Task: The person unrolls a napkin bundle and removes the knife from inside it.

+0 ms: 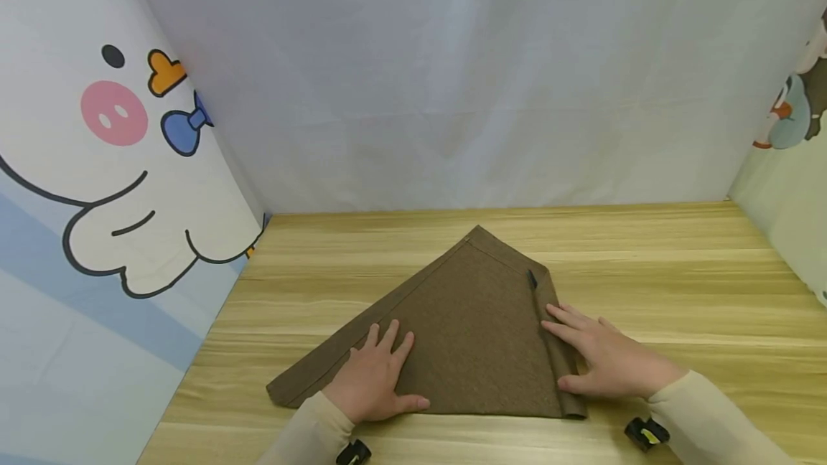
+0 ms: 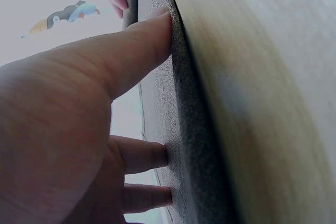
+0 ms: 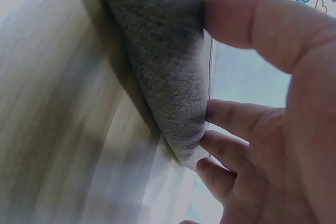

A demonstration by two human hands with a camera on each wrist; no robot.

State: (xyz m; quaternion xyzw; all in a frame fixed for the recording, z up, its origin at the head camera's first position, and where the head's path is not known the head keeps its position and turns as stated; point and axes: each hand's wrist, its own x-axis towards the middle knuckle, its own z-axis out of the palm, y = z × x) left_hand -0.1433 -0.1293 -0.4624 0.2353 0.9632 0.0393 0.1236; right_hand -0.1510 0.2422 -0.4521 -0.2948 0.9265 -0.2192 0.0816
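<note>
A brown folded cloth [image 1: 478,336] with stitched hems lies flat on the wooden table, coming to a point at its far side. Its right edge is folded over into a narrow strip [image 1: 557,350], with a small dark tab [image 1: 532,279] at the strip's far end. My left hand [image 1: 375,379] rests on the lower left of the cloth, fingers spread, thumb by the near edge. On the folded strip lie the fingertips and thumb of my right hand [image 1: 601,354]. Seen from the right wrist, the strip [image 3: 163,66] has a rounded outer edge under those fingers.
The wood-grained table [image 1: 698,271] reaches back to a pale curtain [image 1: 491,92]. At the left hangs a sheet printed with a cartoon bird [image 1: 52,92]; another printed sheet [image 1: 795,214] hangs at the right. A black wrist strap piece [image 1: 647,434] sits at the right sleeve.
</note>
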